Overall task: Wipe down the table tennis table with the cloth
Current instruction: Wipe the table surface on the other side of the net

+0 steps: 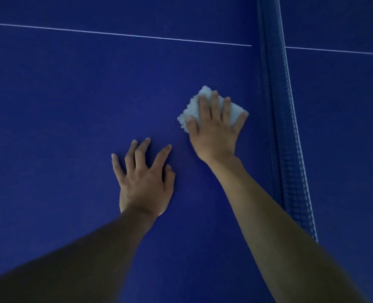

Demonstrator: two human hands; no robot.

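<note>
Wiping is the step in hand, as I read it from my feed. I have the right hand (216, 136) lying flat on the white cloth (192, 108), pressing it onto the blue surface (72, 106). Its fingers (215, 103) are straight and a little spread, not curled round the cloth, and the thumb sits on the cloth's near left edge. The cloth is folded to a small pad and shows only at the far and left sides of the hand. It lies right of the middle of my view, near the net (283, 127) but apart from it.

The left hand (145, 182) holds nothing. It rests on the surface nearer to me and to the left, with fingers spread and slightly arched, and I judge it a brace for leaning over.

A thin white line (115, 33) crosses the far part of the surface and meets the net.

I cannot tell from 1 view which areas are already clean. Next I would slide the cloth along the net's foot with even pressure, taking care that it does not snag the mesh. Then I would work leftward in overlapping strokes, shifting the left hand out of the path as I go.
</note>
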